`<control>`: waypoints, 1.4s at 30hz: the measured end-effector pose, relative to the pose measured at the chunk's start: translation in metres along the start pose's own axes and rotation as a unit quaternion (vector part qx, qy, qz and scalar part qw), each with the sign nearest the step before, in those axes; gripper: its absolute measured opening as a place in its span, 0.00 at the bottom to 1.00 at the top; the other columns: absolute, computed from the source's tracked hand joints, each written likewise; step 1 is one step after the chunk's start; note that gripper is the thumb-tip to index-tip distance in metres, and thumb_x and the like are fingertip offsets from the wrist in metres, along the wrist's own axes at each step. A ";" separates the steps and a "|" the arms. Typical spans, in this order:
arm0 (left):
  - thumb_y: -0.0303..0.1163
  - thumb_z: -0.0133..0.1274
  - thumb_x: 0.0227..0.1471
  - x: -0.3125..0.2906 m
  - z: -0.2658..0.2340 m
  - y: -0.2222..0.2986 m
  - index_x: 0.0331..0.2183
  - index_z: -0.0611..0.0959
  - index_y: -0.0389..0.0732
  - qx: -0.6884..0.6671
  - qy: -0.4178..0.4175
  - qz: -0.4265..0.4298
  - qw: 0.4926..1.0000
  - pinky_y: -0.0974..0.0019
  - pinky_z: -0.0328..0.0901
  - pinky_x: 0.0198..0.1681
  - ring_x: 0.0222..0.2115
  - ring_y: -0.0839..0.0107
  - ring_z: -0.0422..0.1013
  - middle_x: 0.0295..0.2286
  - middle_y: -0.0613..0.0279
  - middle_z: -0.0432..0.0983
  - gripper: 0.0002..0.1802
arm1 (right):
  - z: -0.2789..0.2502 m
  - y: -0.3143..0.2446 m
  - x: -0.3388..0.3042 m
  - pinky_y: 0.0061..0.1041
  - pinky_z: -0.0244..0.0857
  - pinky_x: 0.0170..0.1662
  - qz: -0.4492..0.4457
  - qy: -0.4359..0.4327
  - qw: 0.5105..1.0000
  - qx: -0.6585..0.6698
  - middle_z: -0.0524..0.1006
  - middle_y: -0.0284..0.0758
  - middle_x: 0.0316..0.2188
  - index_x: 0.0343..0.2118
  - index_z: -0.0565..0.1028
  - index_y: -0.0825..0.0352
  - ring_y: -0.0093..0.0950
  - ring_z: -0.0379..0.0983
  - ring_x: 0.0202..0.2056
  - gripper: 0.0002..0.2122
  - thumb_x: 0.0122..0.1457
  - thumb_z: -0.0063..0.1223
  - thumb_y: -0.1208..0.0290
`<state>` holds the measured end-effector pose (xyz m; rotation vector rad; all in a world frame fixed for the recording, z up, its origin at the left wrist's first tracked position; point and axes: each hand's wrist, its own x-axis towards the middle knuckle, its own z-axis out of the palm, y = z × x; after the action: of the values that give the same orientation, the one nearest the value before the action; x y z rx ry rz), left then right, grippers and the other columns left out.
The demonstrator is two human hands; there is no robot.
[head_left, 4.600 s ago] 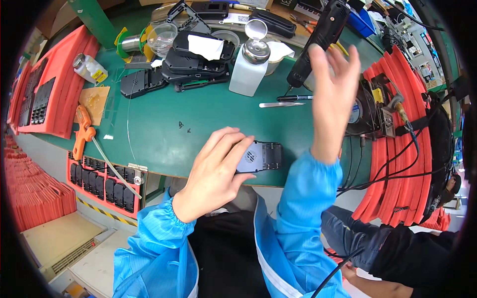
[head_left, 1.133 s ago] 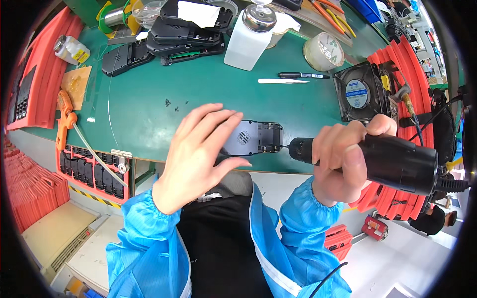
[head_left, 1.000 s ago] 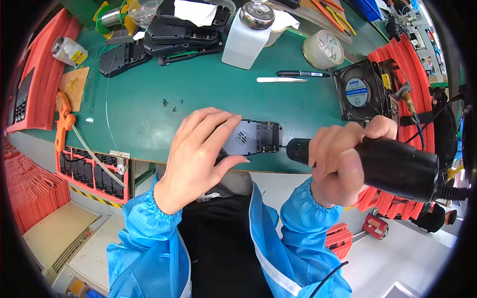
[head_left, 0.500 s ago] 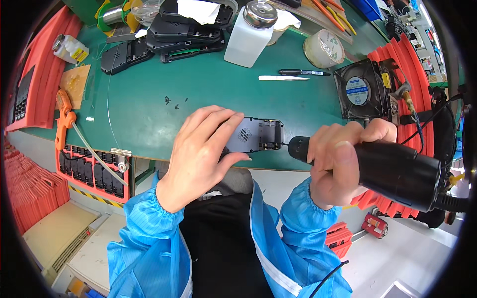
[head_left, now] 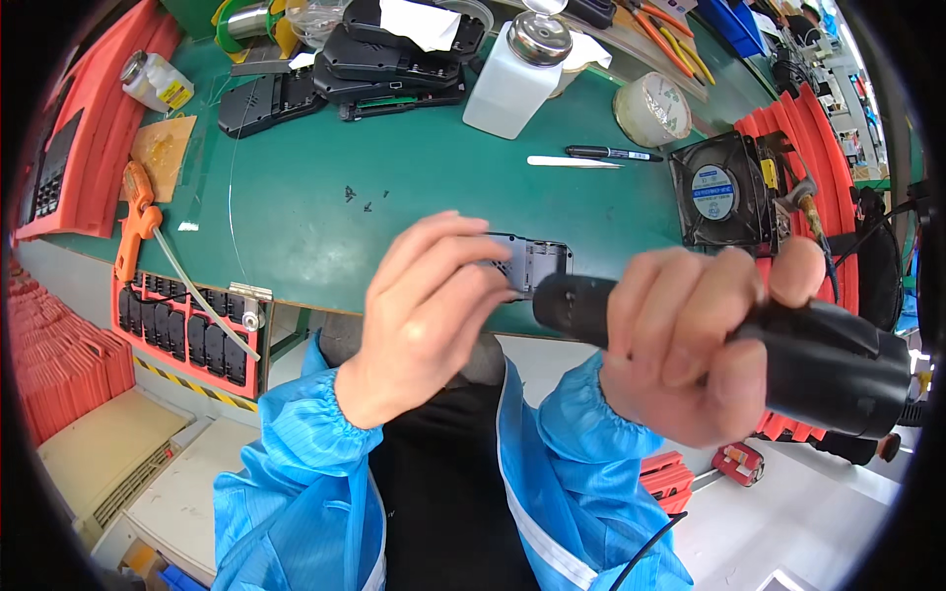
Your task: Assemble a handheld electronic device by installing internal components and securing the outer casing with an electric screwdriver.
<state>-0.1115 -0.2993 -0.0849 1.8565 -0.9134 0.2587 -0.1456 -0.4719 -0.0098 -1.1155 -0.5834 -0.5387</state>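
In my right hand (head_left: 690, 345) is a black electric screwdriver (head_left: 818, 369), wrapped by the fingers, its nose end near the right end of a small grey device housing (head_left: 537, 264). The screwdriver's bit cannot be made out. My left hand (head_left: 424, 310) is over the left part of the housing, slightly blurred, with bent fingers apart above its face; it hides much of the part. Whether the fingertips touch the housing is unclear. Several tiny dark screws (head_left: 367, 205) lie on the green tabletop (head_left: 296, 207) beyond my left hand.
White tweezers (head_left: 574, 162) and a black marker (head_left: 611, 153) lie beyond the housing. A white pump bottle (head_left: 507, 89), stacked black housings (head_left: 384, 69) and a tape roll (head_left: 652, 108) stand farther back. A fan (head_left: 711, 192) is on the right, an orange glue gun (head_left: 136, 227) on the left.
My left hand has bent its fingers and lifted from its flat hold across the housing. The screwdriver's nose has come left and nearer the view. The whole view has shifted slightly.
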 end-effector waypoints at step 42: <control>0.28 0.73 0.33 -0.003 -0.001 -0.011 0.44 0.84 0.34 0.037 -0.054 -0.065 0.996 0.52 0.70 0.51 0.48 0.51 0.73 0.45 0.53 0.78 0.31 | 0.009 0.042 0.013 0.24 0.62 0.19 0.022 0.143 0.938 -0.314 0.67 0.32 0.18 0.45 0.63 0.69 0.21 0.61 0.13 0.13 0.59 0.52 0.83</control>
<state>-0.1057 -0.2952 -0.0940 2.0054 -0.8620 0.1155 -0.1103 -0.4502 -0.0259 -1.6099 -0.1202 -0.8660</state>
